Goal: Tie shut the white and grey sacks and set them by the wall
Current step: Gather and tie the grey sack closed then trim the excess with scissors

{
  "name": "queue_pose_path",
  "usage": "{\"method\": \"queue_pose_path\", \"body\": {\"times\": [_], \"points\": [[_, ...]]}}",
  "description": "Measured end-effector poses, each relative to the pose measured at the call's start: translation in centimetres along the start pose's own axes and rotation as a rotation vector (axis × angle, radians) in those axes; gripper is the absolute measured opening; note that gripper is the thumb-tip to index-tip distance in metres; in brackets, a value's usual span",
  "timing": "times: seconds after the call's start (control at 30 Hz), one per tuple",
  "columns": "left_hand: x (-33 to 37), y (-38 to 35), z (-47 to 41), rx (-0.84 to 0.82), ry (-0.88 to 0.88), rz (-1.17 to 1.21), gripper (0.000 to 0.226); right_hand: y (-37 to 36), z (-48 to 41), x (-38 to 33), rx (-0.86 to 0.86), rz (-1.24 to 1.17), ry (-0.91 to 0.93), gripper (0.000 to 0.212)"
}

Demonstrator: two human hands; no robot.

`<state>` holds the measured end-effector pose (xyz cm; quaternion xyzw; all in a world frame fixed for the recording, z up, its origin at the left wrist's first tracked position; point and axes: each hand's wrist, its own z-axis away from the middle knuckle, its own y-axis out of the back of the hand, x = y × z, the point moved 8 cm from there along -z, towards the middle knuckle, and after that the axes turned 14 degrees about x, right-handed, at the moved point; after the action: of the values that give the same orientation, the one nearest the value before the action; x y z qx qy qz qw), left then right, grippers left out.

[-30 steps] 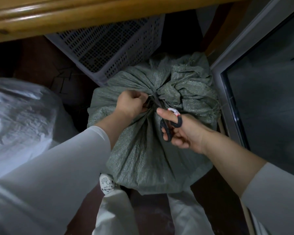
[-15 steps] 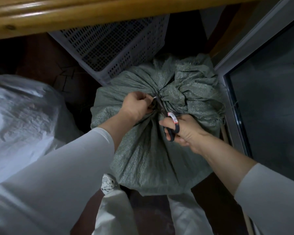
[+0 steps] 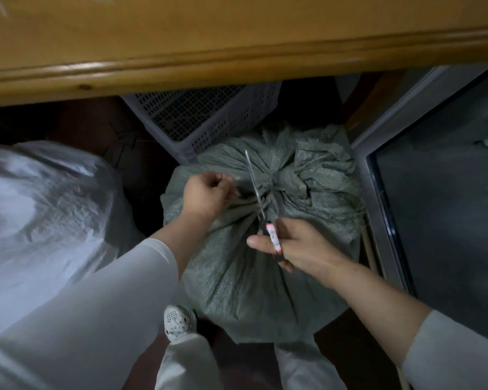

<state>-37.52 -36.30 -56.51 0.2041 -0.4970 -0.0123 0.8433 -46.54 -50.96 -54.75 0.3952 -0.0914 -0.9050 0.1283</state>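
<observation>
The grey woven sack [image 3: 254, 282] stands on the floor between my feet, its neck gathered and bound at the top [image 3: 276, 187]. My right hand [image 3: 296, 246] grips the black handles of a pair of scissors [image 3: 258, 201], whose blades point up beside the bound neck. My left hand [image 3: 206, 192] is curled just left of the neck and pinches a thin end of tie. The white sack [image 3: 40, 220] lies at the left, partly behind my left sleeve.
A white perforated plastic crate [image 3: 206, 122] leans behind the grey sack under a wooden table edge [image 3: 237, 63]. A metal-framed dark glass door [image 3: 434, 192] stands at the right. My white shoe [image 3: 178, 322] is beside the sack's base.
The scissors have lifted away from the knot, blades now raised and pointing up. My left hand has pulled slightly left from the neck. The view has tilted to show more of the table.
</observation>
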Motion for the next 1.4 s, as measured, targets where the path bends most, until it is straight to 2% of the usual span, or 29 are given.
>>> {"method": "queue_pose_path", "body": {"times": [0.07,0.1,0.23,0.3,0.37,0.5,0.6,0.7,0.8,0.97,1.07,1.2,1.3,1.37,1.4], "points": [[2.2,2.7,-0.3,0.060,-0.039,0.062,0.021,0.1,-0.7,-3.5,0.139,0.002,0.135,0.062],[3.4,4.4,-0.4,0.097,-0.060,0.094,0.018,0.0,-1.2,-5.6,0.204,-0.006,0.205,0.067],[7.8,12.3,-2.0,0.260,-0.155,0.196,0.016,-1.9,-1.9,-15.3,0.339,0.027,0.440,0.059],[9.0,16.8,-3.6,0.361,-0.172,0.225,0.021,-4.0,-1.6,-20.6,0.352,0.153,0.553,0.047],[9.8,21.0,-5.5,0.444,-0.154,0.250,0.017,-6.1,-2.3,-25.3,0.379,0.263,0.648,0.046],[11.5,27.0,-10.9,0.567,-0.129,0.211,0.008,-10.2,-4.8,-32.0,0.373,0.382,0.672,0.045],[13.5,29.4,-14.4,0.602,-0.132,0.143,0.015,-12.1,-6.0,-35.0,0.450,0.603,0.630,0.051],[15.2,29.7,-15.8,0.533,-0.237,-0.213,0.014,-13.9,-7.8,-36.7,0.462,0.682,0.614,0.049],[15.5,29.7,-16.5,0.476,-0.322,-0.351,0.028,-15.6,-9.0,-38.2,0.485,0.740,0.627,0.043],[14.3,30.6,-17.4,0.450,-0.375,-0.276,0.028,-17.2,-9.4,-39.6,0.497,0.814,0.633,0.047],[14.1,30.1,-16.5,0.425,-0.391,-0.269,0.030,-17.5,-8.6,-39.8,0.546,0.956,0.679,0.043],[13.9,29.0,-14.4,0.491,-0.441,-0.317,0.033,-17.6,-7.3,-39.6,0.592,1.057,0.787,0.041],[13.7,27.3,-11.3,0.510,-0.639,-0.248,0.041,-15.6,-4.7,-38.9,0.706,0.906,1.009,0.038],[13.1,25.1,-8.7,0.463,-0.830,-0.214,0.047,-12.4,-1.5,-36.7,0.821,0.659,1.229,0.035],[12.4,23.7,-7.4,0.447,-0.896,-0.227,0.049,-10.2,-0.4,-34.7,0.844,0.558,1.261,0.035]]}}
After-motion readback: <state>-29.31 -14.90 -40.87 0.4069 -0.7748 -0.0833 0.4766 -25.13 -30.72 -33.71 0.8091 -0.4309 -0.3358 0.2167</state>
